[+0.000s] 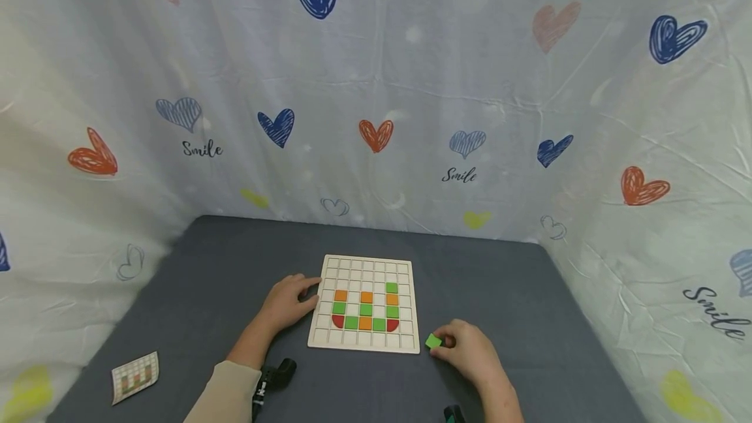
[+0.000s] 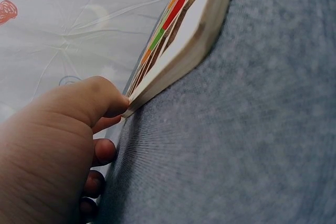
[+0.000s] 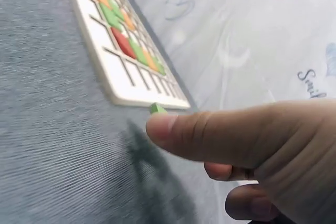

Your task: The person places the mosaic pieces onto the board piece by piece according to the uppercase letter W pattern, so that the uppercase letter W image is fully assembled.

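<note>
A pale wooden grid board (image 1: 329, 339) lies on the dark cloth, holding green, orange and red tiles in its cells. Most tiles form a pattern in the lower half, with quarter-round red tiles (image 1: 337, 322) at its bottom corners. My left hand (image 1: 286, 303) rests at the board's left edge, thumb and index fingertips touching the rim at two separate spots. The left wrist view shows the thumb (image 2: 105, 95) against the side of the board. Just off the board's lower right corner, my right hand (image 1: 470, 351) pinches a green square tile (image 1: 433, 341) between thumb and fingers.
A small card (image 1: 135, 377) printed with a coloured grid pattern lies at the front left of the dark tabletop (image 1: 235, 247). White curtains (image 1: 411, 70) with hearts and the word "Smile" hang around the back and both sides.
</note>
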Motion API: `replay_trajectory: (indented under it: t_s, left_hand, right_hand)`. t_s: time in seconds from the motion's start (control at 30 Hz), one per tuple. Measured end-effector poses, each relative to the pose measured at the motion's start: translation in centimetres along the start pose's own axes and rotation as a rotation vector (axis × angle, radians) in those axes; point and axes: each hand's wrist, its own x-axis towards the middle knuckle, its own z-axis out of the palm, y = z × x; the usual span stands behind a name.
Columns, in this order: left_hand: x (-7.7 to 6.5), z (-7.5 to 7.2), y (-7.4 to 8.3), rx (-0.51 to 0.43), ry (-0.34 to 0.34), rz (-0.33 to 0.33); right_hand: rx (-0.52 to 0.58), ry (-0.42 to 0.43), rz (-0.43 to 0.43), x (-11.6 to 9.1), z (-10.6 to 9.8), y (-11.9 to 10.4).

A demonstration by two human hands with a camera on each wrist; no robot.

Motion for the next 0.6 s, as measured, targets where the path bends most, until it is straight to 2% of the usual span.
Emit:
replay_trajectory:
  t_s: [0.33, 0.6]
  left_hand:
    - [0.1, 0.1, -0.1, 0.009, -0.018, -0.014]
    - [0.1, 0.0, 0.0, 0.009, -0.017, -0.025]
  right_hand:
    - [-0.010, -0.004, -0.075, 2.5, -1.1, -2.0]
    - [-0.013, -0.023, -0.176, 5.3, -0.6, -4.5]
